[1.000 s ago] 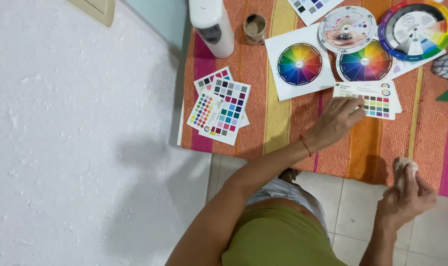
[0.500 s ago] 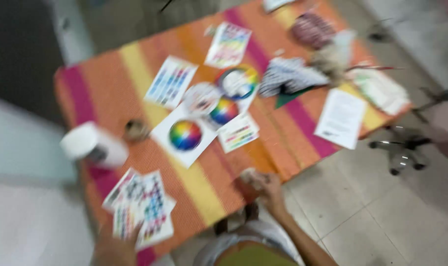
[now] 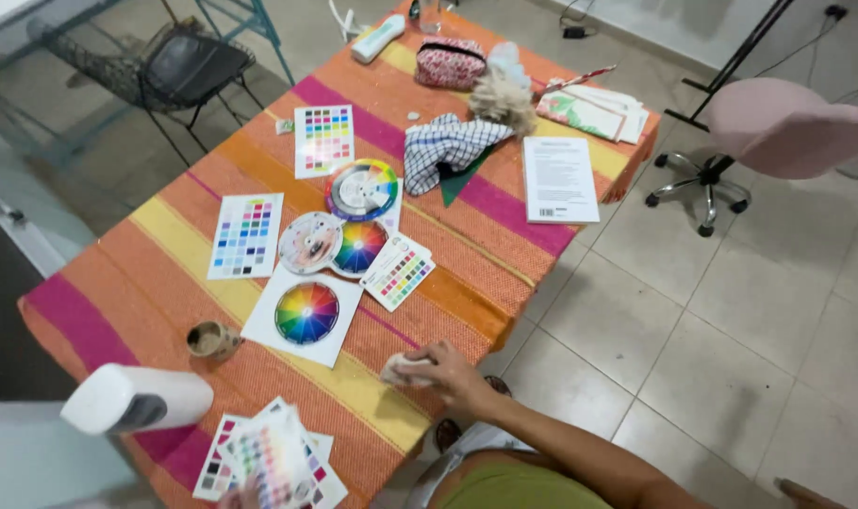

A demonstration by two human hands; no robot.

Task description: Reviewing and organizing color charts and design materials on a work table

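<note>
My right hand (image 3: 443,374) rests near the front edge of the table with the striped orange cloth (image 3: 467,283), shut on a small white crumpled wad (image 3: 401,368). My left hand (image 3: 243,493) barely shows at the bottom edge, touching a fanned stack of colour swatch cards (image 3: 273,457); its fingers are cut off by the frame. Beyond my right hand lie a rainbow colour wheel on a white sheet (image 3: 306,313), a small swatch card (image 3: 398,273) and overlapping colour wheels (image 3: 338,245).
A white bottle (image 3: 137,398) and a small brown cup (image 3: 210,339) stand at the left. Further back lie more swatch cards (image 3: 246,236), a checked cloth (image 3: 446,141), a white booklet (image 3: 559,179) and a patterned pouch (image 3: 453,64). A pink office chair (image 3: 787,127) stands on the tiled floor at right.
The view has swung from straight down over the cards to a wide look across the whole table. My right hand with the wad has come up from below the edge onto the cloth.
</note>
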